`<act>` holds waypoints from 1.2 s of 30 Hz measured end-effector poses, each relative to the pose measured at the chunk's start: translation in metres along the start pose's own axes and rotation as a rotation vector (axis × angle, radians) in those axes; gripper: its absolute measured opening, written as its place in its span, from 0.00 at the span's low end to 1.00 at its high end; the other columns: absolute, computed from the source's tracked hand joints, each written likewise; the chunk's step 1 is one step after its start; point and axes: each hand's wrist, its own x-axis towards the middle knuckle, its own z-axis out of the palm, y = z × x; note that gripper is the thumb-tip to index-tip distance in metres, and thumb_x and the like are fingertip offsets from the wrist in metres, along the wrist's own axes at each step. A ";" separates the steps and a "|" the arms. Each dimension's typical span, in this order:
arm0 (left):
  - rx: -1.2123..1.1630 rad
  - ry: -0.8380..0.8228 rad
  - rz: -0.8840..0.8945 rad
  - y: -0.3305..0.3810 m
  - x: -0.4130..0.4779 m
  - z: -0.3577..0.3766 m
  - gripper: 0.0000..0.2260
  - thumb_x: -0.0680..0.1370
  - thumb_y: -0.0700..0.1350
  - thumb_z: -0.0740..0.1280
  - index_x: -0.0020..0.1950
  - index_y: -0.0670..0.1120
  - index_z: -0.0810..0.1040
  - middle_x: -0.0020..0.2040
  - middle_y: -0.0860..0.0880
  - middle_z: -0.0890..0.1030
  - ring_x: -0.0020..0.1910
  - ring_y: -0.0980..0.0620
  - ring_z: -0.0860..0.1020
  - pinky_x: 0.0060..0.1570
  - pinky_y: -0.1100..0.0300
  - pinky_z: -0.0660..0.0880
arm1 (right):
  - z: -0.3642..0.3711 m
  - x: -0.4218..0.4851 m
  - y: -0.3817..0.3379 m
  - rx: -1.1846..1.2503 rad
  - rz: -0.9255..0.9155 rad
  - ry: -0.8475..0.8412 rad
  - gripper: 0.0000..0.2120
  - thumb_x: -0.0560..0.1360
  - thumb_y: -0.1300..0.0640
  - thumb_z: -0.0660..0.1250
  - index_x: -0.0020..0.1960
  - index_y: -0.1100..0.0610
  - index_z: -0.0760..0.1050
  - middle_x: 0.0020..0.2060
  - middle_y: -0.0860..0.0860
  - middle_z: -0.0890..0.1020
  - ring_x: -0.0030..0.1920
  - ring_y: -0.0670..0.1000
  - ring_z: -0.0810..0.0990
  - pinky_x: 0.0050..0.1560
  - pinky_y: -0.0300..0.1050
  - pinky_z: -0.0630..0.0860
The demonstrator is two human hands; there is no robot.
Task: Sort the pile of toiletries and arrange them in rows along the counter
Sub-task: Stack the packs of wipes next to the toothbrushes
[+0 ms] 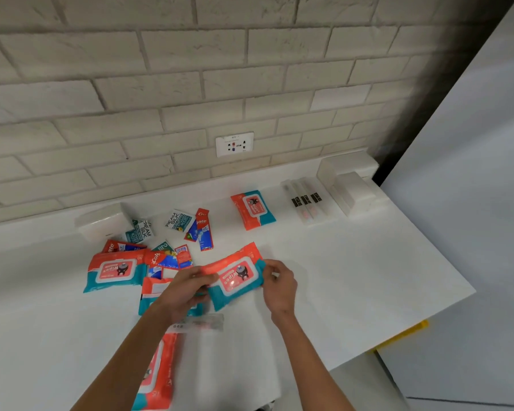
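Over the middle of the counter, head view: holding a wipes pack at or just above the surface, hard to tell which, label up. Gripped at its left end by the curled fingers of the left hand, pinched at its right end by thumb and fingers of the right hand. Lying long axis left to right, right end angled toward the wall, orange edge far, teal edge near, print upside down to the wearer. Apparently mid-sort, pulling wipes out of the pile. Next, probably: carrying it back and right, turning it to match the far pack set beside the toothbrushes, laying it alongside without overlap.
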 end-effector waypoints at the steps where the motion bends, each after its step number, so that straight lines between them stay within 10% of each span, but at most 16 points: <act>1: 0.007 -0.024 -0.010 -0.001 -0.006 0.000 0.15 0.77 0.41 0.75 0.62 0.42 0.80 0.58 0.42 0.85 0.59 0.43 0.83 0.54 0.49 0.83 | -0.006 0.000 -0.007 0.009 -0.011 0.005 0.10 0.84 0.59 0.67 0.52 0.45 0.82 0.52 0.42 0.86 0.53 0.43 0.84 0.58 0.47 0.84; 7: 0.242 -0.196 0.069 -0.002 -0.029 0.014 0.18 0.73 0.44 0.79 0.62 0.48 0.82 0.55 0.49 0.87 0.55 0.48 0.86 0.56 0.50 0.83 | -0.020 0.012 -0.046 0.031 -0.060 -0.060 0.08 0.82 0.61 0.71 0.51 0.49 0.85 0.50 0.40 0.86 0.48 0.36 0.85 0.47 0.32 0.82; 13: 0.316 -0.259 0.178 0.002 -0.033 0.036 0.23 0.74 0.49 0.79 0.67 0.55 0.79 0.58 0.51 0.87 0.57 0.48 0.86 0.58 0.47 0.82 | -0.017 0.013 -0.076 0.103 -0.018 -0.097 0.06 0.80 0.47 0.74 0.55 0.46 0.81 0.50 0.43 0.86 0.43 0.44 0.88 0.41 0.39 0.85; 36: 0.150 -0.056 0.175 0.049 0.081 0.084 0.19 0.73 0.41 0.78 0.63 0.43 0.80 0.55 0.45 0.87 0.54 0.46 0.86 0.58 0.46 0.82 | -0.012 0.104 -0.018 0.083 0.157 -0.169 0.20 0.76 0.44 0.77 0.63 0.52 0.78 0.55 0.50 0.86 0.50 0.49 0.88 0.53 0.44 0.86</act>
